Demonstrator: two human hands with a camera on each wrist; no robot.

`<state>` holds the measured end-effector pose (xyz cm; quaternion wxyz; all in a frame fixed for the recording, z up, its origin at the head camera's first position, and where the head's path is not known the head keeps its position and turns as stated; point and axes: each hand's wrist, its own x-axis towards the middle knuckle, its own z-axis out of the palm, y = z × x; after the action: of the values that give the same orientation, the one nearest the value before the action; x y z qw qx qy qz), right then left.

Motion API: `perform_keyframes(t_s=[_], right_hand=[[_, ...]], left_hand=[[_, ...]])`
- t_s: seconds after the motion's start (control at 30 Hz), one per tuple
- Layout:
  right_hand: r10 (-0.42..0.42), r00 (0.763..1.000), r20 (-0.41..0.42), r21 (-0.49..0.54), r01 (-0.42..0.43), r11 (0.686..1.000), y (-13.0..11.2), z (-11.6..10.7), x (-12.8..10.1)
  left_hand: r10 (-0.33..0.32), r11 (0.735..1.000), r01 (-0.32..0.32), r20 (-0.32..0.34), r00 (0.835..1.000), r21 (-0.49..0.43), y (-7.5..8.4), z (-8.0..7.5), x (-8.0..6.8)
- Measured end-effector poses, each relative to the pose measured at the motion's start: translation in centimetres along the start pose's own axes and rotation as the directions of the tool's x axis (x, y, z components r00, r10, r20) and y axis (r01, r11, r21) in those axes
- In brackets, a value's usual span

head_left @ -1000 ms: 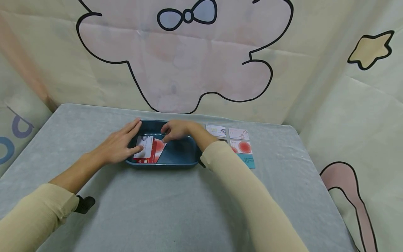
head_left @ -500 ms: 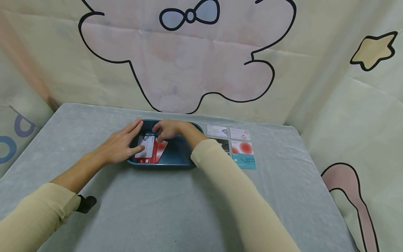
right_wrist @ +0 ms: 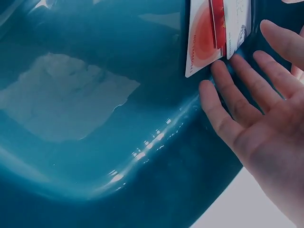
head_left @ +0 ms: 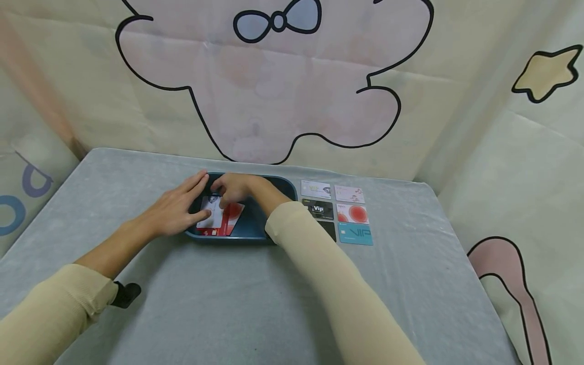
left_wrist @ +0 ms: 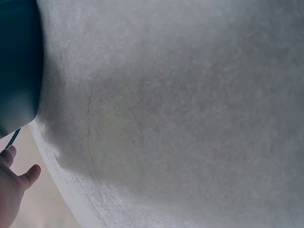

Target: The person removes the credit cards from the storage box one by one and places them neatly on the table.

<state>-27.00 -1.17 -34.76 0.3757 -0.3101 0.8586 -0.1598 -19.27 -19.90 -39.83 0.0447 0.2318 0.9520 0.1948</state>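
- The blue tray (head_left: pixel 255 230) sits at the centre of the head view on the grey surface (head_left: pixel 228 304); a small stack of cards (head_left: pixel 218 218) lies in its left half, a white card on top of red ones.
- The left hand (head_left: pixel 175 210) rests on the tray's left rim, fingers (head_left: pixel 193 185) straight and released, thumb laid on the white card.
- The right hand (head_left: pixel 234 188) reaches in from the far rim. In the right wrist view its fingers (right_wrist: pixel 237 95) are straight, tips touching the card edges at the upper right of the frame, not yet pinching.
- Six more cards (head_left: pixel 337 213) lie in a neat grid just right of the tray.
- To do this step well, I judge the left thumb should pin the lower cards while the right fingertips slide only the top card off, lifting one edge against the tray floor.
- The likely slip is two cards coming away together.
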Motion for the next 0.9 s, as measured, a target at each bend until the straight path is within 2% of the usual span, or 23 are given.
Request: perform_keyframes(t_s=[0.2, 0.53, 0.9], right_hand=[[-0.029, 0.999, 0.014, -0.018, 0.029, 0.999, -0.3, 0.1, 0.0], [-0.03, 0.999, 0.042, -0.01, 0.031, 0.999, -0.6, 0.4, -0.1], [0.024, 0.997, 0.076, -0.07, -0.019, 0.997, -1.3, 0.3, -0.1]], left_hand=[[0.0, 1.0, 0.0, 0.001, 1.0, 0.008, 0.0, 0.1, 0.0], [0.01, 1.0, -0.01, -0.005, 1.0, 0.005, 0.0, 0.0, 0.0], [0.027, 1.0, -0.027, -0.008, 1.0, 0.001, -0.1, 0.0, -0.1]])
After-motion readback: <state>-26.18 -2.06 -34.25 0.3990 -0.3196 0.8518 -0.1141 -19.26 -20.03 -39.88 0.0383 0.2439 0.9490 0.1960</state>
